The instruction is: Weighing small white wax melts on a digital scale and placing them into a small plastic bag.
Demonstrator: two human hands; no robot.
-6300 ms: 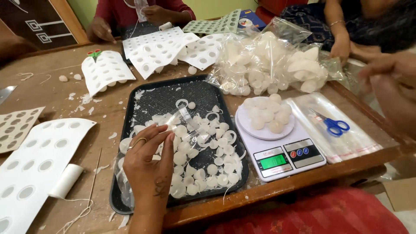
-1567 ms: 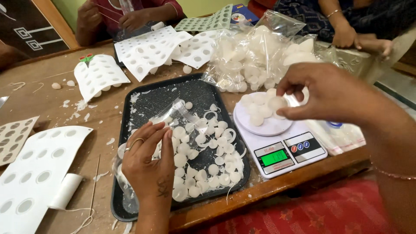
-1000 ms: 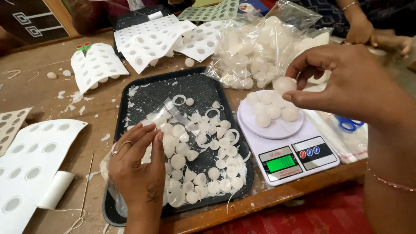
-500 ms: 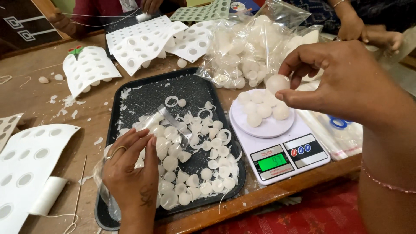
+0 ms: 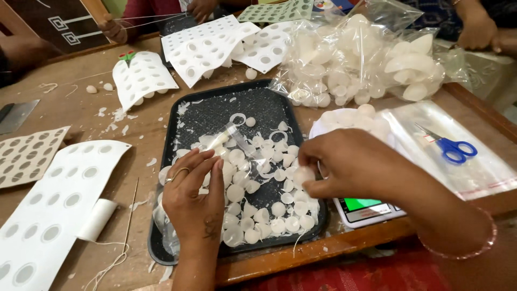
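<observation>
Right hand point(image 5: 350, 170) pinched one round white translucent disc point(image 5: 303, 175), just above the black rectangular plastic tray point(image 5: 215, 116). Left hand point(image 5: 194, 199), fingers curled, gripped the clear plastic bag point(image 5: 229, 137); its mouth pointed toward the right hand.

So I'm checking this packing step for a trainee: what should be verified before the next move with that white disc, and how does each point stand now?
1. Disc held: ok, the right hand pinches one white disc in its fingertips.
2. Bag ready: cannot tell, the left hand rests on a clear plastic bag, its mouth unclear.
3. Supply: ok, many loose discs lie in the black tray.
4. Scale readable: not ok, the right hand covers most of the scale.
5. Scissors out of the way: ok, the blue scissors lie apart on a plastic sheet.
</observation>
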